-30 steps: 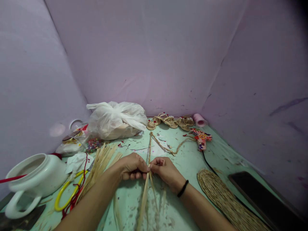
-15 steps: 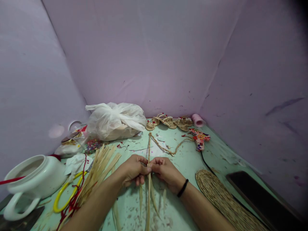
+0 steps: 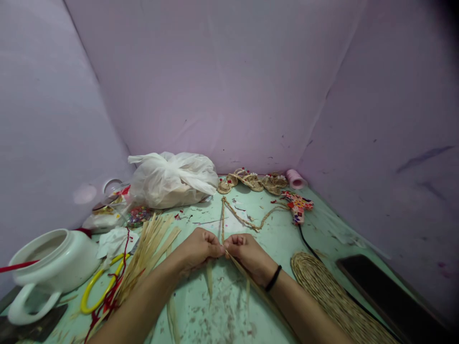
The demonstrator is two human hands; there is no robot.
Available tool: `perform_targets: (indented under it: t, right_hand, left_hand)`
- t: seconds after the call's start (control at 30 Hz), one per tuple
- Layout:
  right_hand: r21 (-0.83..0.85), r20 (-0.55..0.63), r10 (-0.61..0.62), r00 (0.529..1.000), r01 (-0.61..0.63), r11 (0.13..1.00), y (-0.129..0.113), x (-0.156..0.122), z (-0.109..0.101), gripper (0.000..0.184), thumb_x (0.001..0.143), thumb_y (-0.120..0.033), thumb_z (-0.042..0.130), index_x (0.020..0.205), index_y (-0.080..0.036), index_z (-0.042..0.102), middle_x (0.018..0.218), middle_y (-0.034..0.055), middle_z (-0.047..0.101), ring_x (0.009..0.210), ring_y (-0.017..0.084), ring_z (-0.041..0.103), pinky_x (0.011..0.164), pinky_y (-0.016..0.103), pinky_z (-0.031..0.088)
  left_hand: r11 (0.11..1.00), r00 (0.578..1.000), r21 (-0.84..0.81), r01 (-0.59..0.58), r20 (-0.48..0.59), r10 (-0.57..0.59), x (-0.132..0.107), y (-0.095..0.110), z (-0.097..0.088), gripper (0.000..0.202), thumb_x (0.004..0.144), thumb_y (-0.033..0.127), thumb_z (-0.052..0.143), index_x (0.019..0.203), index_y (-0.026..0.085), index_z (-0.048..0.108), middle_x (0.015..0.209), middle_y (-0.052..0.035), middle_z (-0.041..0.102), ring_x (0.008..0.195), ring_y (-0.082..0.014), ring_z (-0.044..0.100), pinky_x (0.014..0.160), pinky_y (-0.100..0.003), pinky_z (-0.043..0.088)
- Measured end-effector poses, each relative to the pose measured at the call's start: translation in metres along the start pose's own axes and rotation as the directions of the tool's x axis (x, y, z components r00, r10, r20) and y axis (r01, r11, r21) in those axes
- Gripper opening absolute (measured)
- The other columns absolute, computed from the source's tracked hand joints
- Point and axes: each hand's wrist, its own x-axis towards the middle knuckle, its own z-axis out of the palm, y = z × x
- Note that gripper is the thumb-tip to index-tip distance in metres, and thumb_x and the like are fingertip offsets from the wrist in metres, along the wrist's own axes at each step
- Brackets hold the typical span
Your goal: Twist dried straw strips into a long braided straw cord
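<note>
My left hand (image 3: pixel 203 246) and my right hand (image 3: pixel 247 253) meet at the middle of the table, thumbs and fingertips pinched together at the working end of a thin straw braid (image 3: pixel 223 220). From that pinch the braid runs away from me, bends sharply, then snakes right toward the glue gun. A long loose straw strand (image 3: pixel 241 268) slants from the pinch down to the right, under my right wrist, which wears a black band. Shorter strand ends hang below both hands. The exact crossing of the strands is hidden by my fingers.
Left: a bundle of flat straw strips (image 3: pixel 152 243), yellow-handled scissors (image 3: pixel 86 296), red yarn, a white pot (image 3: pixel 53 263), a tied plastic bag (image 3: pixel 172 181). Right: a patterned glue gun (image 3: pixel 298 205), a woven straw sole (image 3: pixel 322 286), a dark phone (image 3: pixel 380 291). Behind: small straw sandals (image 3: pixel 253 181), a pink spool (image 3: pixel 295 179).
The long strand that hung straight down toward me now slants to the right across my right wrist. My left fingers have curled in closer; both hands stay at the braid.
</note>
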Motion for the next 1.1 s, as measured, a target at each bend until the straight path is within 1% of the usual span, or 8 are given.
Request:
perform_targets:
  t: [0.2,0.33,0.43,0.6,0.8,0.9,1.0,1.1]
  right_hand:
    - [-0.061,-0.031,-0.041,0.999,0.039,0.997,-0.001,-0.002,0.003,0.011,0.057,-0.018,0.050,0.047,-0.013,0.050,0.040,-0.0049,0.042,0.038,0.004,0.029,0.041,0.020,0.020]
    - [-0.029,0.049,-0.032,0.998,0.034,0.999,-0.002,-0.004,-0.001,0.014,0.058,-0.024,0.054,0.050,-0.013,0.053,0.039,-0.0053,0.041,0.037,0.003,0.027,0.040,0.020,0.016]
    - [-0.023,0.108,-0.043,0.993,0.046,0.999,-0.002,-0.003,-0.005,0.014,0.055,-0.025,0.057,0.052,-0.012,0.056,0.041,-0.0047,0.044,0.038,0.003,0.027,0.041,0.020,0.015]
    - [0.014,0.087,-0.054,0.995,0.053,0.998,-0.003,-0.002,-0.004,0.010,0.051,-0.021,0.057,0.048,-0.012,0.054,0.042,-0.0033,0.046,0.042,0.004,0.032,0.044,0.020,0.020]
    - [-0.006,0.067,-0.031,0.997,0.032,0.999,-0.003,-0.004,-0.002,0.008,0.052,-0.019,0.054,0.048,-0.012,0.054,0.042,-0.0031,0.046,0.040,0.005,0.032,0.043,0.020,0.020]
    - [-0.078,0.063,-0.041,0.997,0.046,0.996,-0.001,-0.003,-0.003,0.010,0.056,-0.020,0.054,0.051,-0.012,0.055,0.041,-0.0040,0.043,0.040,0.004,0.028,0.042,0.020,0.018]
    - [-0.237,-0.002,-0.093,0.996,0.090,0.967,0.000,-0.001,-0.003,0.008,0.057,-0.018,0.053,0.053,-0.012,0.056,0.045,-0.0022,0.049,0.042,0.005,0.034,0.044,0.019,0.024]
    - [-0.512,-0.086,-0.179,0.980,0.111,0.852,-0.004,-0.006,-0.001,0.010,0.059,-0.019,0.052,0.055,-0.013,0.058,0.052,0.0014,0.056,0.048,0.009,0.042,0.045,0.020,0.027]
  left_hand:
    - [1.000,0.996,0.025,0.008,-0.089,-0.006,0.002,-0.001,0.002,0.011,0.055,0.021,0.054,0.048,0.014,0.050,0.034,0.0069,0.033,0.031,-0.0031,0.022,0.035,-0.020,0.011]
    - [1.000,0.996,0.003,-0.022,-0.092,0.022,0.001,0.003,0.003,0.007,0.050,0.013,0.050,0.045,0.011,0.054,0.033,0.0053,0.034,0.033,-0.0032,0.023,0.038,-0.020,0.012]
    - [1.000,0.994,-0.004,0.002,-0.105,-0.002,-0.001,0.006,0.004,0.009,0.050,0.012,0.049,0.045,0.010,0.056,0.031,0.0057,0.031,0.033,-0.0032,0.020,0.038,-0.020,0.012]
    - [1.000,0.998,-0.008,0.024,-0.058,-0.025,-0.001,0.005,0.002,0.012,0.055,0.019,0.050,0.051,0.011,0.058,0.032,0.0069,0.028,0.031,-0.0040,0.018,0.038,-0.021,0.010]
    - [0.997,0.992,0.047,-0.059,-0.106,0.064,0.000,0.005,0.004,0.013,0.053,0.015,0.049,0.047,0.010,0.059,0.033,0.0046,0.033,0.035,-0.0041,0.022,0.040,-0.021,0.013]
    - [0.999,0.991,0.045,-0.030,-0.132,0.035,0.001,0.005,0.006,0.013,0.052,0.012,0.047,0.045,0.010,0.058,0.031,0.0043,0.033,0.035,-0.0043,0.022,0.040,-0.021,0.014]
    - [0.999,0.984,0.029,-0.016,-0.177,0.020,0.003,0.001,0.008,0.011,0.049,0.010,0.047,0.040,0.012,0.052,0.031,0.0042,0.034,0.035,-0.0043,0.023,0.040,-0.021,0.015]
    - [0.999,0.978,0.023,-0.023,-0.206,0.028,0.007,-0.003,0.010,0.011,0.048,0.009,0.046,0.038,0.013,0.047,0.031,0.0048,0.033,0.035,-0.0039,0.023,0.039,-0.020,0.015]
